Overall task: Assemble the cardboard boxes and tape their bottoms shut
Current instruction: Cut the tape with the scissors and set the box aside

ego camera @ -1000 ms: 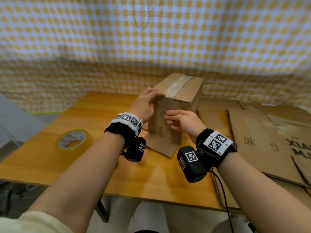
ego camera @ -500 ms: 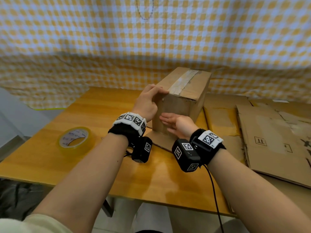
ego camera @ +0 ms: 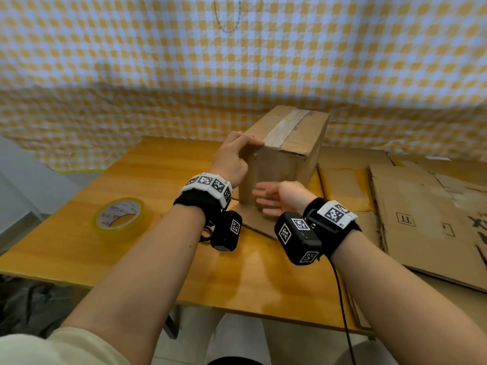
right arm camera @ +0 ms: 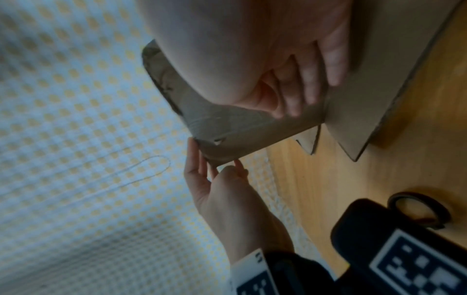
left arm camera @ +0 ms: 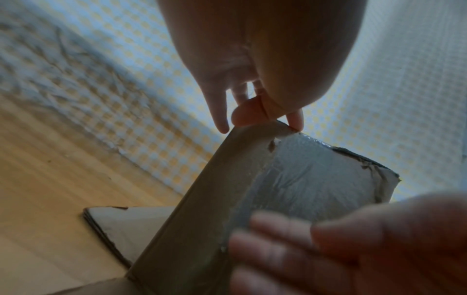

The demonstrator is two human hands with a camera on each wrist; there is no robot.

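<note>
The cardboard box (ego camera: 286, 151) stands mid-tabletop (ego camera: 147, 177), taped seam up. Left hand (ego camera: 232, 159) grip clamps its top near-left corner; right hand (ego camera: 279, 197) lies flat, fingers apart, on the near face. The left wrist view alone shows glossy, wrinkled tape (left arm camera: 298, 175) there.
</note>
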